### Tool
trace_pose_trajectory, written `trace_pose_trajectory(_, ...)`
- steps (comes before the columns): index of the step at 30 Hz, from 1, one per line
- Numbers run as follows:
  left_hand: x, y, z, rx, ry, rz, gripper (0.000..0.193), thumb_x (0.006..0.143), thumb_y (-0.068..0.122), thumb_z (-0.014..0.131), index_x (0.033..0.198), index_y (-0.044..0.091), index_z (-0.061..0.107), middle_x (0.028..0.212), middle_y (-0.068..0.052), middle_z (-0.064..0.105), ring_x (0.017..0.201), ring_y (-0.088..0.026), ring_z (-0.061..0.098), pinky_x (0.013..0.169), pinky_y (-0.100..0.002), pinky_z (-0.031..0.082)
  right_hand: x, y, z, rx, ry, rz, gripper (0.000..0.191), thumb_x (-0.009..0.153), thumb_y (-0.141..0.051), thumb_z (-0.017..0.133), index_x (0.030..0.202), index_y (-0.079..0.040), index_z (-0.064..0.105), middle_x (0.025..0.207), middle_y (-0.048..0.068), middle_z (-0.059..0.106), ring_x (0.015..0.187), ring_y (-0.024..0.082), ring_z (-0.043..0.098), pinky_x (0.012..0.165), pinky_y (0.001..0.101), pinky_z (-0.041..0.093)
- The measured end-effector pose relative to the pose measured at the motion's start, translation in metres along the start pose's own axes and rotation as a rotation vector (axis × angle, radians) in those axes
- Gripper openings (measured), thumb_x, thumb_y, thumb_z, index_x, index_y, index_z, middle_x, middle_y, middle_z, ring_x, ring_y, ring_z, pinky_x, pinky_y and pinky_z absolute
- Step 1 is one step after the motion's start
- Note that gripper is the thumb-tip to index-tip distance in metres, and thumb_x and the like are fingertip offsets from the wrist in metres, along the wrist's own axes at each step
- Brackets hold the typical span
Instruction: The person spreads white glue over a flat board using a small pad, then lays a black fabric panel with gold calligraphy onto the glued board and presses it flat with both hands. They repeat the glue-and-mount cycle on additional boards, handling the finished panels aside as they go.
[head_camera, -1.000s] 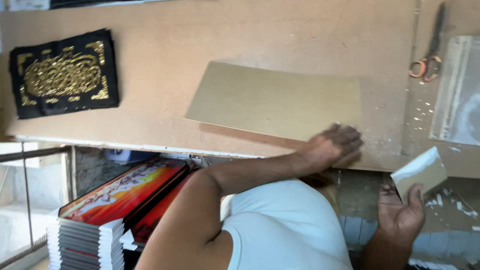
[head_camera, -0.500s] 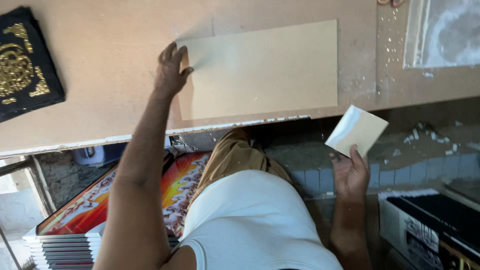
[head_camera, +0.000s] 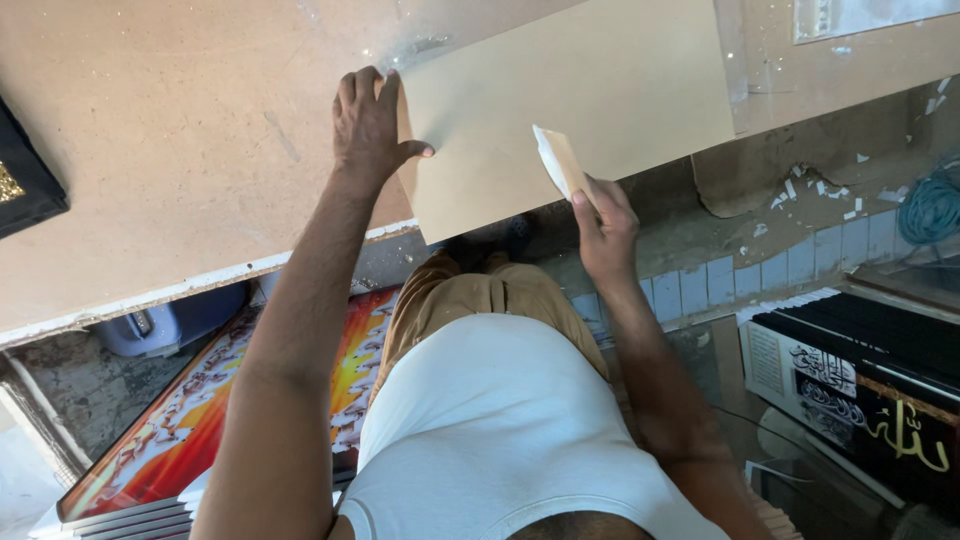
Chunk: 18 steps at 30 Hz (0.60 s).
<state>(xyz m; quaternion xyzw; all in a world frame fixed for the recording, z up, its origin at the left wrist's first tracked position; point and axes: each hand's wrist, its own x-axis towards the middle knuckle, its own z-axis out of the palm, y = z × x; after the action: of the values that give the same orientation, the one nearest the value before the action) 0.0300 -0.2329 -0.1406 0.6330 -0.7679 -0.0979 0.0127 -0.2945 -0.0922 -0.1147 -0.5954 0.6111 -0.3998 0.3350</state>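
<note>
While held flat: tan board (head_camera: 580, 100), left hand (head_camera: 368, 125), right hand (head_camera: 605, 225) with small block (head_camera: 562, 165).

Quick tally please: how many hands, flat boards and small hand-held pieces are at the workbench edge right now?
Hands: 2, left hand and right hand
Flat beige rectangular boards: 1, overhanging the brown workbench
Small white-faced rectangular pieces: 1, in the right hand
Total: 4
</note>
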Motion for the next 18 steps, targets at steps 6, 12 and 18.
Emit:
trace_pose_trajectory(6,-0.002,-0.013,0.004,-0.006,-0.064,0.002,0.127,0.059,0.067,0.093,0.151,-0.003,0.040,0.138,-0.022,0.038,0.129,-0.038,0.041,0.101,-0.048,0.052,-0.034,-0.011,0.082,-0.701,0.007,-0.413,0.044,0.095,-0.004,0.065,0.137,-0.018,0.070,0.135,0.012,0.058,0.122,0.033,0.056,0.103,0.0495,0.044)
trace_pose_trajectory(12,-0.007,-0.022,0.007,-0.005,0.026,0.047,0.129,0.055,0.072,0.092,0.147,-0.001,0.039,0.139,-0.021,0.037,0.131,-0.038,0.039,0.103,-0.049,0.051,-0.079,-0.026,0.089,-0.746,-0.042,-0.516,0.039,0.100,-0.005,0.064,0.135,-0.021,0.068,0.133,0.011,0.063,0.116,0.028,0.062,0.104,0.0501,0.044)
trace_pose_trajectory(18,-0.007,-0.028,0.012,0.019,0.043,0.092,0.130,0.059,0.078,0.089,0.147,-0.003,0.038,0.137,-0.024,0.037,0.130,-0.041,0.039,0.102,-0.051,0.051,-0.017,-0.040,0.087,-0.801,0.158,-0.179,0.023,0.108,-0.012,0.064,0.127,-0.001,0.070,0.104,0.011,0.068,0.090,0.029,0.060,0.083,0.0471,0.044)
